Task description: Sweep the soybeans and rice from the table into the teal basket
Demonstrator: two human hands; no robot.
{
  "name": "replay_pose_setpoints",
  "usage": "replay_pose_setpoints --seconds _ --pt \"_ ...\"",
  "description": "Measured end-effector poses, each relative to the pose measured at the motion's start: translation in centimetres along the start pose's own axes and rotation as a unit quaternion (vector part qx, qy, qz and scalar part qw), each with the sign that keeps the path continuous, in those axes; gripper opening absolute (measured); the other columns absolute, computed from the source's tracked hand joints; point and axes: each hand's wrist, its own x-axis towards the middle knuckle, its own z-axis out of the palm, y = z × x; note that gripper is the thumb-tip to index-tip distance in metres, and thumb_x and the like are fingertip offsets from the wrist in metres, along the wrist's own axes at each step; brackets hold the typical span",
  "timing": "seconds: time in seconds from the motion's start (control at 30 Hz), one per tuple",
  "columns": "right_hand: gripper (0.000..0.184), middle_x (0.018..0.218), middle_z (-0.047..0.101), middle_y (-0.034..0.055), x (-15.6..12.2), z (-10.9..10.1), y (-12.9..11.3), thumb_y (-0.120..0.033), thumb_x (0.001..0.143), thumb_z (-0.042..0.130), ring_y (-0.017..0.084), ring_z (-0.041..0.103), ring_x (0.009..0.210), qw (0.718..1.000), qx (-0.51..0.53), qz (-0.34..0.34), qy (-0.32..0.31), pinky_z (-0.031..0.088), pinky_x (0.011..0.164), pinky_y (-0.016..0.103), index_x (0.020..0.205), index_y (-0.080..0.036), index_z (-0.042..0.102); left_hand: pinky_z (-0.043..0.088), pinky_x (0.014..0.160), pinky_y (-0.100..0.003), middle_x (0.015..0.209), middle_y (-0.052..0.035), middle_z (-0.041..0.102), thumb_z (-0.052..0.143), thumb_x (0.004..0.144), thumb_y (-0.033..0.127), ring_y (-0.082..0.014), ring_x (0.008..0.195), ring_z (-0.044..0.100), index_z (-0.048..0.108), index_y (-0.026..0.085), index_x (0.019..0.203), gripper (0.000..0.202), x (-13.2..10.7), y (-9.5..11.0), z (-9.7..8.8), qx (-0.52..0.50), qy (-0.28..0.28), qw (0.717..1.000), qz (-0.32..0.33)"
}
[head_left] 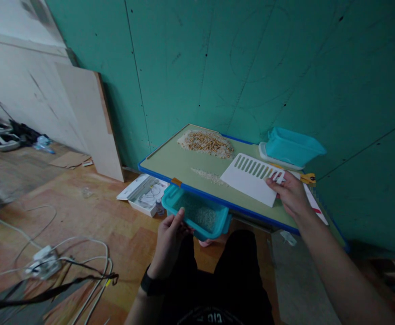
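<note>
My left hand [170,241] grips the near side of a teal plastic container [223,225], thumb over its rim. Whitish grains like rice lie inside it, just below the front edge of the low table [165,163]. In my right hand [294,196] is a thin white plastic sheet with a row of slots [250,186], tilted over the tabletop. By its left edge runs a thin streak of pale grains [210,176]. Farther back lies a pile of pale grains mixed with yellow kernels or beans [206,143].
A second teal container [292,146] and a white lid [267,153] are at the table's back right, near a yellow object [310,178]. A green wall [197,58] stands behind. Leftward are an open white box [140,203], a power strip [45,262] with cables, and a leaning board [89,117].
</note>
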Motion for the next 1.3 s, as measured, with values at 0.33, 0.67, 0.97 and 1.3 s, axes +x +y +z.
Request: replay_pose_setpoints --seconds 0.33,0.67,0.97,1.3 --pt "0.051 0.079 0.074 0.0016 0.6 4.9 -1.1 -0.047 0.053 0.092 0.022 0.067 0.068 0.998 0.019 0.034 -0.049 0.054 0.062 0.035 0.090 -0.024 0.065 0.049 0.052 -0.023 0.054 0.0004 0.062 0.086 0.072 0.051 -0.0129 0.050 0.061 0.062 0.017 0.060 0.044 -0.2 0.3 0.1 0.010 -0.006 1.000 0.005" --pt "0.052 0.081 0.073 0.0016 0.9 5.2 -1.6 -0.049 0.055 0.090 0.023 0.067 0.068 0.998 0.027 0.037 -0.053 0.052 0.059 0.034 0.093 -0.025 0.064 0.049 0.052 -0.023 0.054 0.0012 0.061 0.087 0.070 0.051 -0.0123 0.050 0.060 0.062 0.017 0.060 0.044 -0.1 0.3 -0.1 -0.002 0.003 1.000 -0.004" --pt "0.048 0.086 0.076 0.0025 -2.3 -1.1 -0.6 -0.046 0.055 0.093 0.024 0.070 0.071 0.998 0.015 0.056 0.015 0.056 0.059 0.036 0.093 -0.029 0.070 0.051 0.053 -0.023 0.056 -0.0009 0.064 0.086 0.072 0.050 -0.0133 0.052 0.063 0.063 0.016 0.061 0.042 -0.3 0.4 -0.4 -0.011 -0.010 1.000 -0.006" --pt "0.049 0.088 0.077 0.0031 -2.2 1.6 -0.4 -0.045 0.058 0.093 0.021 0.070 0.073 0.998 0.040 0.039 -0.008 0.057 0.065 0.033 0.095 -0.024 0.069 0.051 0.051 -0.022 0.051 0.0010 0.061 0.090 0.066 0.051 -0.0130 0.048 0.062 0.060 0.017 0.058 0.046 0.1 0.5 -0.1 -0.016 0.004 1.000 -0.014"
